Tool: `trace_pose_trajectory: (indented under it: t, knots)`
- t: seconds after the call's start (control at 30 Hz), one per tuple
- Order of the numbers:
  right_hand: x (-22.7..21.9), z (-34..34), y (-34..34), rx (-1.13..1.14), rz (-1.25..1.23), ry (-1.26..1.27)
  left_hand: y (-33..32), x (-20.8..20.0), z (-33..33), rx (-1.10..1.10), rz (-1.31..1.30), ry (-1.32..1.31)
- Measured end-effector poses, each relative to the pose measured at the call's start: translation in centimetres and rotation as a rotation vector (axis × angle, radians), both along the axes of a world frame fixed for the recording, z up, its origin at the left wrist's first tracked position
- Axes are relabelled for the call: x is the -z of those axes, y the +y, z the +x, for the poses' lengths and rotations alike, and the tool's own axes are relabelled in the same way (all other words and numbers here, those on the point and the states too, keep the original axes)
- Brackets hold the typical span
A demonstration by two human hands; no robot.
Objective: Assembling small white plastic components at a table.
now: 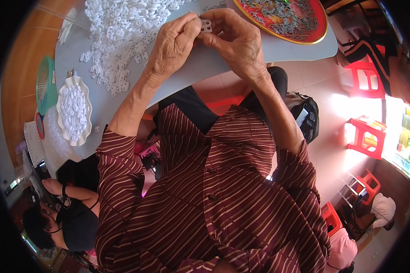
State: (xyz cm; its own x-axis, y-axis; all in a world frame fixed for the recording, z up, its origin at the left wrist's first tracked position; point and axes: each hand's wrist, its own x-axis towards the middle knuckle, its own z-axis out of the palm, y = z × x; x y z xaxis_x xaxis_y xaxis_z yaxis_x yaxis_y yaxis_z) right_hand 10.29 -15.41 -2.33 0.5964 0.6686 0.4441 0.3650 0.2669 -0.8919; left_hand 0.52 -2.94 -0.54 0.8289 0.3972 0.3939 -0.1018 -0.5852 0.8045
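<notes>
Over the near edge of the table [177, 77], my two hands meet at fingertip height. Between them is a small white plastic piece with round holes [206, 26]. My left hand [174, 44] has its fingers curled in and pinches the piece from the left. The thumb and fingers of my right hand [240, 43] close on it from the right. Whether a smaller part sits in the fingertips is hidden. A large heap of similar white pieces [123, 29] spreads beyond my left hand. Past my right hand lies a round red tray with a gold rim [300, 43], strewn with thin grey metal pins or screws.
A white scalloped dish [90, 111] full of white pieces stands at the left, beside a green basket [44, 86]. Another person [77, 218] sits at lower left. Red plastic stools [368, 139] and a black bag [309, 119] are on the right.
</notes>
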Motion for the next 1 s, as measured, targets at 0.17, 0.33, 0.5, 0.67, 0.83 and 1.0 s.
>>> trace_pose_trajectory:
  t: [0.17,0.33,0.5,0.67,0.83,1.0]
  knots:
    - [-0.2,-0.2,-0.2,0.007,-0.022,-0.01,-0.1,0.2,-0.1,0.003,0.036,0.047]
    - [0.0,-0.3,-0.4,0.018,-0.01,-0.064,-0.4,0.1,-0.3,0.047,0.004,0.036]
    - [-0.1,-0.7,-0.7,0.028,-0.023,-0.065,-0.5,0.2,-0.4,0.057,-0.017,0.059]
    - [-0.6,-0.7,-0.9,0.07,-0.038,-0.151,-0.1,1.3,0.0,0.1,0.079,-0.068]
    - [-0.7,-0.4,-0.8,0.086,-0.044,-0.144,0.5,0.7,-0.1,0.113,0.239,0.154]
    - [-0.7,-0.5,-0.6,0.008,-0.048,0.033,-0.4,0.2,-0.2,0.041,-0.049,0.12]
